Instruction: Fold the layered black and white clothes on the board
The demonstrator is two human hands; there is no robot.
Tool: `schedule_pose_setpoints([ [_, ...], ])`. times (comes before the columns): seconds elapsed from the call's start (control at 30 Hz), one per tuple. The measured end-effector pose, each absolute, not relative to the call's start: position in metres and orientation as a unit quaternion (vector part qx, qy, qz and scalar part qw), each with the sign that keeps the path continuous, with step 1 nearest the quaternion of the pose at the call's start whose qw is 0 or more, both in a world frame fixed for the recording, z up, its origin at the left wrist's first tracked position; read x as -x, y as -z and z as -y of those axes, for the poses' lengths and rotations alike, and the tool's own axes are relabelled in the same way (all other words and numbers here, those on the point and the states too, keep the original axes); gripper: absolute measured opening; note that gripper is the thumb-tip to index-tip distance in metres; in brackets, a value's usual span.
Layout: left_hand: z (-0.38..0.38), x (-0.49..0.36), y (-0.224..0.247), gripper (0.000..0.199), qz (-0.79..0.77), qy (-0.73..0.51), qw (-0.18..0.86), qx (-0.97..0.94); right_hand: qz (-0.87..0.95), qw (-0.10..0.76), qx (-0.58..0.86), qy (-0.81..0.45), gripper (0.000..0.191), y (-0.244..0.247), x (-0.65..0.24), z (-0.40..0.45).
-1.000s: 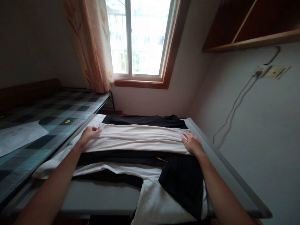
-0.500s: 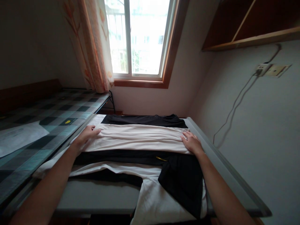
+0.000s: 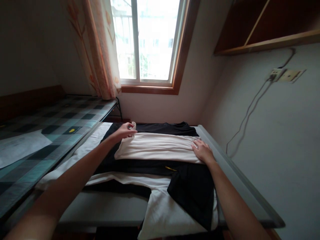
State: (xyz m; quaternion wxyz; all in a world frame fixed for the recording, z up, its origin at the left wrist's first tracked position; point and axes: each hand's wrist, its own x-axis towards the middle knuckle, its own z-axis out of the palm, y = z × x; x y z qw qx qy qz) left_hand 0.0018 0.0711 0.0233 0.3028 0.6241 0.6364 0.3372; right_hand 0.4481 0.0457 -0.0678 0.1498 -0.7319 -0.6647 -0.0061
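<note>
My left hand (image 3: 124,131) pinches the far left corner of a long white garment section (image 3: 157,146), lifting it a little above the dark cloth. Lying over the right end of that same section, my right hand (image 3: 203,150) has its fingers stretched out flat. Black fabric (image 3: 145,166) runs beneath and on the near side, with a black flap (image 3: 193,193) and a small yellow strip at the right. More white fabric (image 3: 175,215) spreads toward me under the flap. Whether the black and white parts belong to one garment, I cannot tell.
The clothing lies on a grey board-like surface (image 3: 110,208). A checkered mattress (image 3: 82,115) with a white paper (image 3: 23,148) adjoins on the left. A wall with an outlet (image 3: 276,75) and hanging cord stands at right, below a wooden shelf (image 3: 265,41).
My left hand has moved right, carrying the left end of the white section inward and uncovering black cloth at the left. My right hand has stayed on the right end.
</note>
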Motion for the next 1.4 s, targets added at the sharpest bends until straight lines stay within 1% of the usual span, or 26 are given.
schedule_pose_setpoints([
  [0.03, -0.068, -0.019, -0.014, 0.040, -0.628, -0.314, 0.339, -0.626, 0.664, 0.150, 0.732, 0.006, 0.047, 0.068, -0.448, -0.046],
  [0.07, -0.065, -0.034, -0.005, 0.038, -0.624, -0.292, 0.353, -0.632, 0.664, 0.149, 0.733, 0.006, 0.047, 0.068, -0.448, -0.046],
  [0.1, -0.061, -0.046, 0.004, 0.036, -0.632, -0.262, 0.345, -0.642, 0.663, 0.150, 0.733, 0.007, 0.047, 0.068, -0.448, -0.046],
  [0.23, -0.055, -0.066, 0.026, 0.023, -0.630, -0.232, 0.166, -0.722, 0.663, 0.156, 0.732, 0.007, 0.046, 0.069, -0.448, -0.046],
  [0.3, -0.057, -0.065, 0.026, 0.022, -0.636, -0.227, 0.138, -0.724, 0.665, 0.158, 0.730, 0.005, 0.047, 0.069, -0.448, -0.046],
  [0.5, -0.075, -0.072, 0.020, 0.025, -0.651, -0.283, 0.213, -0.671, 0.665, 0.154, 0.731, -0.003, 0.048, 0.068, -0.448, -0.045],
  [0.7, -0.078, -0.097, 0.028, 0.014, -0.616, -0.276, 0.170, -0.718, 0.660, 0.148, 0.737, -0.002, 0.048, 0.065, -0.445, -0.044],
  [0.83, -0.077, -0.103, 0.032, 0.010, -0.617, -0.276, 0.164, -0.719, 0.662, 0.152, 0.734, -0.001, 0.048, 0.064, -0.445, -0.044],
  [1.4, -0.087, -0.117, 0.041, 0.009, -0.614, -0.290, 0.166, -0.715, 0.657, 0.145, 0.740, -0.007, 0.047, 0.060, -0.443, -0.042],
])
